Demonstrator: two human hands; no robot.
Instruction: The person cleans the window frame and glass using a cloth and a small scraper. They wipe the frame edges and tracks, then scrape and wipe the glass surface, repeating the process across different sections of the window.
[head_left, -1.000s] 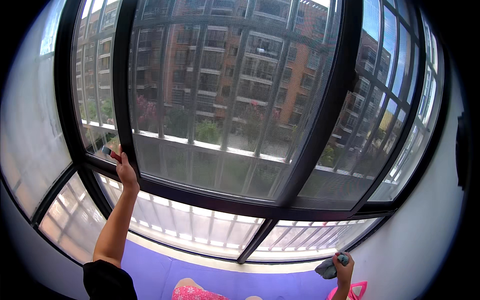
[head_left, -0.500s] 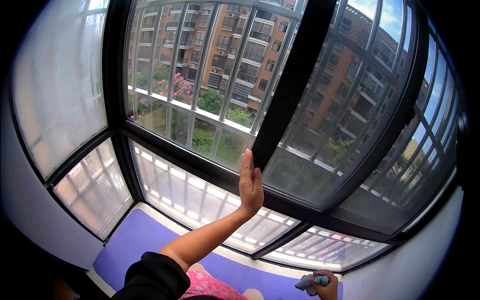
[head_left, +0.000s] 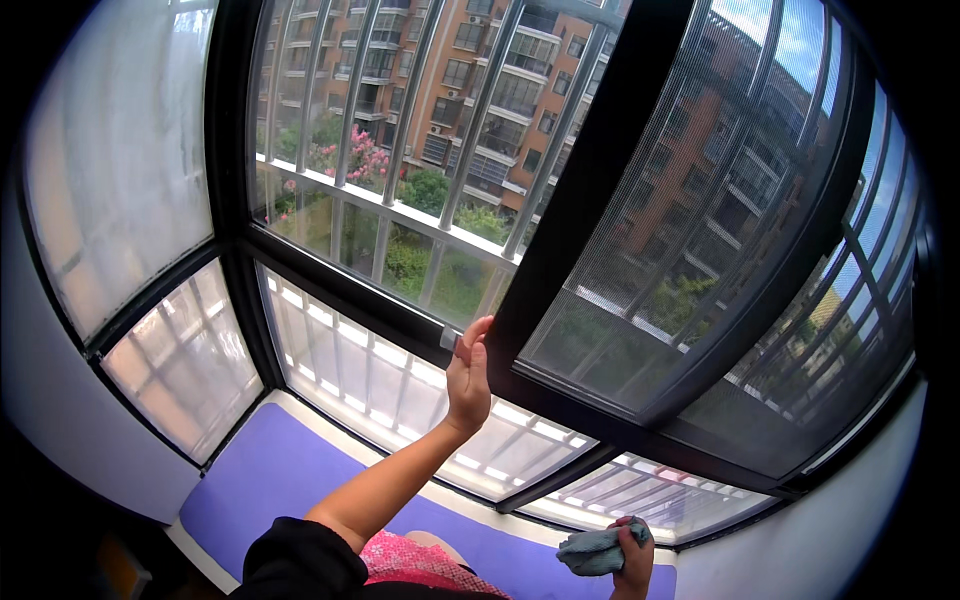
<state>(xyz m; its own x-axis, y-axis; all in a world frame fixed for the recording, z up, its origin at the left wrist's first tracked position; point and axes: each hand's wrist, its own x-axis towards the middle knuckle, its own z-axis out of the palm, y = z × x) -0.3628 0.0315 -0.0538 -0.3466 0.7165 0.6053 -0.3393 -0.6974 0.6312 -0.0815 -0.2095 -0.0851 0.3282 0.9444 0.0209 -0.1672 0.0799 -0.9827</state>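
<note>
My left hand [head_left: 469, 385] is raised at the lower corner of the black sliding window sash [head_left: 585, 190]. Its fingers are bent, and a small grey piece [head_left: 448, 338] shows beside the fingertips; I cannot make out what it is. The hand is against or just in front of the black lower rail [head_left: 350, 302]. Down at the lower right, my right hand [head_left: 632, 566] is closed around a crumpled grey-green cloth [head_left: 592, 551], which hangs out to the left of the fist.
Below the windows runs a sill with a purple mat [head_left: 245, 470]. Frosted panes [head_left: 120, 170] stand at the left, and a mesh screen [head_left: 690, 230] covers the right part. Metal bars [head_left: 400, 110] stand outside, before a brick building [head_left: 470, 60]. A white wall [head_left: 840, 510] borders the right.
My left hand has moved down and left from the sash edge, its straight fingers now bent. My right hand has come slightly up and left, showing more of the cloth.
</note>
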